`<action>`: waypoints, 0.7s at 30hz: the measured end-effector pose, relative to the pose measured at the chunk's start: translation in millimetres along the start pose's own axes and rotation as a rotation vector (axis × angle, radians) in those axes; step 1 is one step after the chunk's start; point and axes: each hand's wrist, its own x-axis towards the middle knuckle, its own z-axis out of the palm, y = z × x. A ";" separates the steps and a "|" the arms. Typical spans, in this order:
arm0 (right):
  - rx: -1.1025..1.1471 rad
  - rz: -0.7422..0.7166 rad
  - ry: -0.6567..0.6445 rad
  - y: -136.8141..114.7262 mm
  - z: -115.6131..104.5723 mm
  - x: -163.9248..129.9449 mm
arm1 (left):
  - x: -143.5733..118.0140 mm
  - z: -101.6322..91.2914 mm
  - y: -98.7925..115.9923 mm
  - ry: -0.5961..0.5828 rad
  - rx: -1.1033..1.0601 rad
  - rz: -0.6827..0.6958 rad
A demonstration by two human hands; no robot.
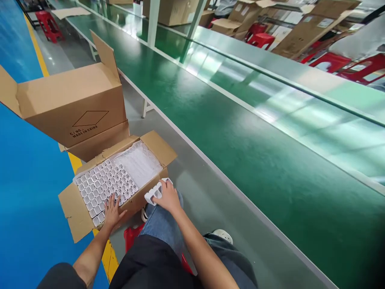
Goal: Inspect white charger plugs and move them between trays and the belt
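Two hands work: left hand (112,212) flat, open on open brown cardboard box's (78,216) white cell tray (105,185), steadying; right hand (167,196) beside box grips small white tray piece (152,193).

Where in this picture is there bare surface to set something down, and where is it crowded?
Free: the green belt right of the open carton, and the grey floor strip between them. Crowded: the carton's white tray under the left hand, the right hand on white pieces, and stacked boxes behind.
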 end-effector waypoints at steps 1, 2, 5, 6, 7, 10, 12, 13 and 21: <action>-0.019 -0.007 -0.012 -4.2 4.9 20.2 | 4.8 5.8 -2.3 0.011 0.015 0.015; -0.036 -0.012 -0.024 -8.3 10.2 39.9 | 8.2 10.8 -4.2 0.023 0.029 0.028; -0.079 -0.028 -0.057 -19.8 28.9 92.9 | 10.2 20.9 -7.7 0.055 0.069 0.049; -0.091 -0.030 -0.068 -23.2 35.8 107.5 | 9.0 22.7 -8.3 0.066 0.083 0.053; -0.101 -0.032 -0.079 -26.4 42.8 120.3 | 7.5 24.0 -8.7 0.076 0.095 0.057; -0.114 -0.031 -0.106 -35.0 62.2 149.3 | 3.5 25.9 -9.0 0.102 0.128 0.073; -0.112 -0.022 -0.110 -41.5 72.4 164.3 | 2.1 26.7 -8.7 0.115 0.144 0.085; -0.109 -0.013 -0.106 -45.7 76.3 171.9 | 1.6 27.0 -8.5 0.119 0.151 0.091; -0.072 -0.008 -0.068 -115.5 89.7 253.0 | -0.6 26.0 -6.0 0.128 0.188 0.107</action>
